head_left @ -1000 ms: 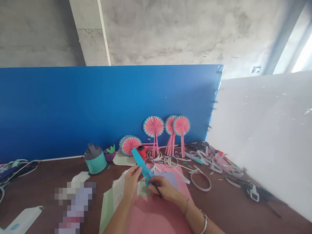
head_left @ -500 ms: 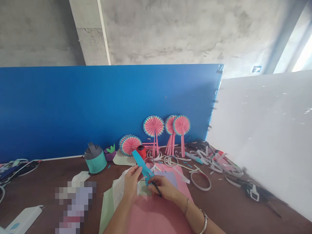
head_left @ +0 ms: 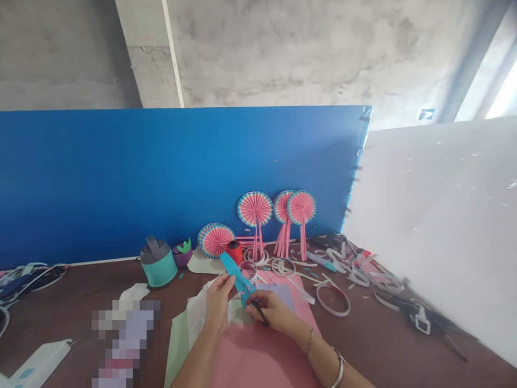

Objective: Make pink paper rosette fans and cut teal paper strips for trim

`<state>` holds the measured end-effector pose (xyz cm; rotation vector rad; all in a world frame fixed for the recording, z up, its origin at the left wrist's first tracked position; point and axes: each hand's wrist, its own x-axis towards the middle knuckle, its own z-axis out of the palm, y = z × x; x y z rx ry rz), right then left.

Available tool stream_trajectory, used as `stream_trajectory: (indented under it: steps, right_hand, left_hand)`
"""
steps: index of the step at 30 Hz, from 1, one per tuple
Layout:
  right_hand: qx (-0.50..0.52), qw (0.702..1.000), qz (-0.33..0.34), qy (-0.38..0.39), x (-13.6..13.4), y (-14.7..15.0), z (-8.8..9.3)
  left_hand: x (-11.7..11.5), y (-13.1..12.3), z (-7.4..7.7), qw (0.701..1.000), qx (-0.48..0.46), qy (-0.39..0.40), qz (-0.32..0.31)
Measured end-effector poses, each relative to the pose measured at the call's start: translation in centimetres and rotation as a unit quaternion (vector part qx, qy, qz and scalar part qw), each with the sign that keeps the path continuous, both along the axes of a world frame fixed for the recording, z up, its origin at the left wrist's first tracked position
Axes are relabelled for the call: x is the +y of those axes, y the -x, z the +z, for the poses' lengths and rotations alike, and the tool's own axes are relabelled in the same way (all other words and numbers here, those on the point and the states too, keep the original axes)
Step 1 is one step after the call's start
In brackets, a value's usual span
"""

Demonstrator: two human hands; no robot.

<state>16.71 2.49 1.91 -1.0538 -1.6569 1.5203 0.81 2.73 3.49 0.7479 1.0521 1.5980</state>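
Between finger and thumb, my left hand (head_left: 219,296) pinches a blue paper strip (head_left: 233,269), which slants from upper left down toward the right hand. My right hand (head_left: 272,311) is closed around dark-handled scissors (head_left: 260,313), whose blades lie at the strip's lower end. How far the blades are apart is too small to tell. Beneath both hands lies a large pink paper sheet (head_left: 258,355), with a pale green sheet (head_left: 176,337) and a white sheet (head_left: 196,312) partly under it at the left. A lilac piece of paper (head_left: 283,296) rests beyond my right hand.
Pink pleated paper fans (head_left: 255,209) stand against the blue partition (head_left: 121,178). A red thread spool (head_left: 233,252), tape rolls (head_left: 333,299) and paper scraps lie behind the sheets. A teal container (head_left: 159,265) stands at left, beside a purple pot (head_left: 182,255). Cables and tools (head_left: 418,318) lie right.
The upper end of the blue strip has dipped slightly, and the scissors have shifted a little in my right hand. Both hands stay in nearly the same place.
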Motion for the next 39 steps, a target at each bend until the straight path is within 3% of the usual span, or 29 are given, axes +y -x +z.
stream_trajectory:
  steps: [39]
  right_hand:
    - [-0.06, 0.998, 0.011, -0.022, -0.2, -0.2, 1.2]
  left_hand:
    - [0.1, -0.1, -0.1, 0.999, -0.038, 0.004, -0.004]
